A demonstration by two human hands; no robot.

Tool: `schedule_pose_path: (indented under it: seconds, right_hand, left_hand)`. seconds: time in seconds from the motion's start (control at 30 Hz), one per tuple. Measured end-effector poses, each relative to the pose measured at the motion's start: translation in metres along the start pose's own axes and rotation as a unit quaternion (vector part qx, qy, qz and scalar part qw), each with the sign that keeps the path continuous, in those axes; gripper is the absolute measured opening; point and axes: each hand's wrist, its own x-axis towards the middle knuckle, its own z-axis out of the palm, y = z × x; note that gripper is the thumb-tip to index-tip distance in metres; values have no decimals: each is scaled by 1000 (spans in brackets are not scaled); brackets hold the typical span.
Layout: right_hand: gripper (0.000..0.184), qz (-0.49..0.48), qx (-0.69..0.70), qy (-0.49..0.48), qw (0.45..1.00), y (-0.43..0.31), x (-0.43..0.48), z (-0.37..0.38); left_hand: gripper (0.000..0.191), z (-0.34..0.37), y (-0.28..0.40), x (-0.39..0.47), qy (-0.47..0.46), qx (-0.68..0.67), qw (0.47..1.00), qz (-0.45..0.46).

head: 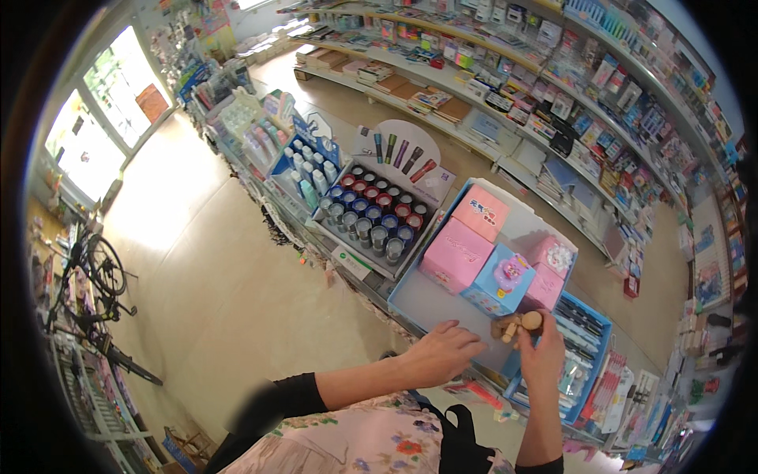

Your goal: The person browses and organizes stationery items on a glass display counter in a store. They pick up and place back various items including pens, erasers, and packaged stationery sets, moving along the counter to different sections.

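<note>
My right hand (pixel 543 349) grips a small jointed wooden figure (pixel 532 320) with a round head. The figure is over the near right corner of a shallow blue-edged box (pixel 441 305); whether it touches the box is unclear. My left hand (pixel 445 353) hovers at the box's near side, empty, fingers loosely spread. Just beyond the figure stands a light-blue carton (pixel 496 290), with a purple-pink toy (pixel 510 274) on its top. Pink cartons (pixel 456 253) stand behind it to the left. Smaller pink boxes (pixel 546 287) stand to its right, one topped by a white ornament (pixel 559 258).
A flashlight display (pixel 373 216) and a rack of bottle-shaped items (pixel 308 169) line the counter to the left. Right of my hand lies a tray of pens (pixel 577 332). Stocked shelves (pixel 503 65) run behind. A bicycle (pixel 98 296) stands across the floor.
</note>
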Motion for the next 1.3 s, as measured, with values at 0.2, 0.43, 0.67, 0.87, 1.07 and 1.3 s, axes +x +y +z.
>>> schedule_pose_path:
  seconds: [0.2,0.43,0.67,0.87,1.07,1.3]
  right_hand:
    - [41,-21,-8,12,1000,9,2,2]
    - [41,-8,81,52,995,10,8,6]
    - [50,23,12,84,996,-5,2,10]
    - [55,128,0,144,981,-23,-19,21]
    - [52,159,-117,230,953,-50,-24,36]
    - [44,31,-55,153,986,-155,-23,68]
  left_hand:
    - [39,-2,14,-10,1,1,1000,-22]
    - [43,-31,2,-24,19,30,997,-61]
    - [42,-110,-50,-60,89,44,991,-90]
    - [39,-199,-118,-103,128,26,987,-96]
    - [39,-250,-173,-127,103,-2,992,-80]
    - [53,-238,-193,-98,114,13,993,8]
